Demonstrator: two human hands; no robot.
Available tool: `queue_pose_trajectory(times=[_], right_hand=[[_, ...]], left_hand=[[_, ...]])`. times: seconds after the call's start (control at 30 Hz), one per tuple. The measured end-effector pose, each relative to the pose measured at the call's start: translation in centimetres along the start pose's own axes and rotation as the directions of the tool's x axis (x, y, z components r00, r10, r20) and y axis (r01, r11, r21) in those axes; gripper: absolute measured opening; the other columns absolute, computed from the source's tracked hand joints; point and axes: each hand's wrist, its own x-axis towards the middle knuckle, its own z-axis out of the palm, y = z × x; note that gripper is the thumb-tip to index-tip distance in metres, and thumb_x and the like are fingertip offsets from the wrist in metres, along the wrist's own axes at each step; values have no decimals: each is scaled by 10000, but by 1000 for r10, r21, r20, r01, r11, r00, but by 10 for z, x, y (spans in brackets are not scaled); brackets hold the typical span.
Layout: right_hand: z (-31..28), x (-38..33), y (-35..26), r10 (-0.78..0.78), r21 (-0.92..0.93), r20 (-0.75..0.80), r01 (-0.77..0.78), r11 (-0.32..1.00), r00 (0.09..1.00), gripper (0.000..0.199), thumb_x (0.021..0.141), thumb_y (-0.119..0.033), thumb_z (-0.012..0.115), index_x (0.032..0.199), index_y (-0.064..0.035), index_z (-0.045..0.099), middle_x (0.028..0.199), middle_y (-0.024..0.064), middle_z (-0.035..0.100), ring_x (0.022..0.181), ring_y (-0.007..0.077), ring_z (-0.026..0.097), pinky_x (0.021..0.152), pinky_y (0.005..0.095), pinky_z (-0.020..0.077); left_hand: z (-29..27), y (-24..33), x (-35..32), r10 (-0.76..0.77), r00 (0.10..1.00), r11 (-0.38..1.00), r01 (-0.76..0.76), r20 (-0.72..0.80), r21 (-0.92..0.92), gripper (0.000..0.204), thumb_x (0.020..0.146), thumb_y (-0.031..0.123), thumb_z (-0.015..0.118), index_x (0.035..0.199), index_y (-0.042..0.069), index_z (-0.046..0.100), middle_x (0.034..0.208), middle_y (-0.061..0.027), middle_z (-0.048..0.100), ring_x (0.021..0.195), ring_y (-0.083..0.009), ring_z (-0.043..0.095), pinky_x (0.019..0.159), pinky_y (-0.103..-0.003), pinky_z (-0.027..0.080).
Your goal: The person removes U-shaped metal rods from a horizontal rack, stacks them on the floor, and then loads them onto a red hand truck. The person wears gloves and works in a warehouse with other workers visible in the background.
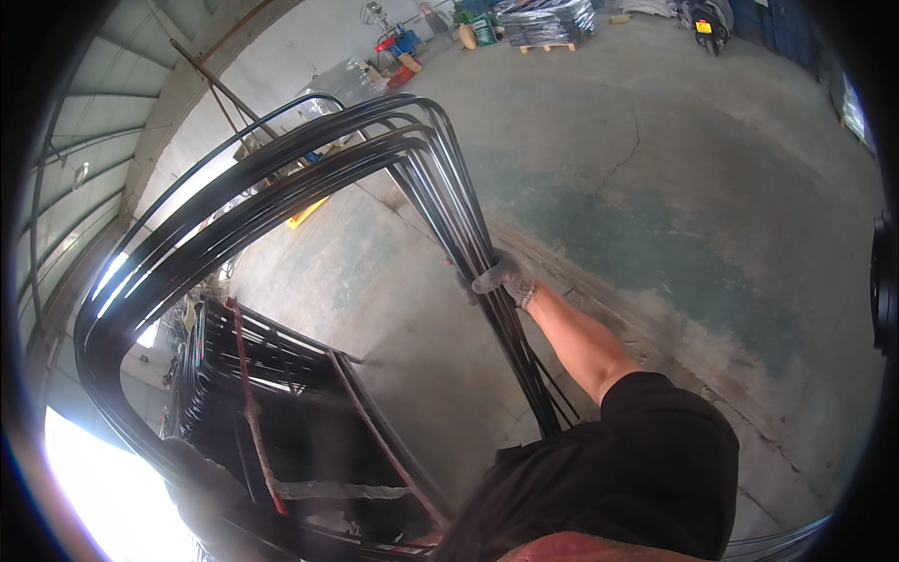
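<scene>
A bundle of several black bent metal tube frames point(448, 178) with rounded corners rises in front of me, tilted to the left. My right hand point(506, 278), in a grey knit glove, is closed around the bundle's right side. At the lower left, my left hand point(198, 476) shows as a dark, dim gloved shape wrapped on the tubes' left side; its separate fingers are hard to make out. Below, inside the loop of the bundle, a rack with red metal bars point(245, 375) bears a stack of similar black frames point(192, 384).
Concrete floor point(599, 215) with worn green patches spreads to the right. At the far side stand a wrapped stack on a pallet point(548, 23), a parked scooter point(707, 28) and blue-and-red equipment point(403, 45). A yellow object point(307, 214) lies beyond the bundle.
</scene>
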Motion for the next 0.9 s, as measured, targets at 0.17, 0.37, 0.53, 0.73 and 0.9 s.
queue_pose_trajectory(times=[0.17, 0.37, 0.53, 0.73, 0.9], right_hand=[[5, -1, -14, -48, -153, -25, 44, 987, 999, 755, 712, 16, 840, 1455, 9, 709, 992, 104, 775, 832, 244, 773, 783, 405, 649], [3, -3, -11, -90, -279, -20, 81, 957, 996, 754, 741, -2, 867, 1478, -37, 715, 1013, 66, 768, 896, 202, 763, 762, 384, 624], [-12, 3, -7, 133, -39, -170, -141, 989, 976, 601, 925, 28, 802, 1509, -58, 687, 991, 43, 720, 871, 194, 707, 713, 374, 590], [-65, 3, 29, 289, 143, -207, -263, 954, 935, 629, 899, 2, 877, 1495, -44, 681, 1093, 19, 731, 1000, 161, 710, 803, 386, 619], [-109, -5, 49, 204, -236, -378, -308, 922, 903, 806, 740, -60, 994, 1487, -64, 693, 1199, -7, 767, 1112, 119, 716, 1010, 328, 611]], left_hand=[[-28, -48, -26, -79, 996, 991, 83, 44, -109, 561, 668, -30, 693, 1227, -6, 651, 948, -134, 705, 804, -261, 734, 755, -364, 622], [-31, -100, -45, -212, 974, 954, 223, 75, -200, 573, 618, -50, 696, 1187, -1, 661, 890, -119, 700, 752, -253, 726, 722, -350, 620], [-12, -175, -40, -308, 951, 947, 304, -28, -104, 591, 612, -110, 695, 1187, 20, 646, 854, -90, 683, 782, -239, 720, 764, -368, 628], [12, -229, -34, -462, 886, 875, 449, -35, -183, 640, 547, -178, 671, 1144, 50, 650, 964, -91, 694, 938, -279, 736, 1017, -470, 647], [38, -272, -21, -401, 916, 902, 393, -6, -180, 199, 812, -26, 736, 997, 50, 729, 873, -33, 729, 701, -146, 675, 672, -307, 585]])
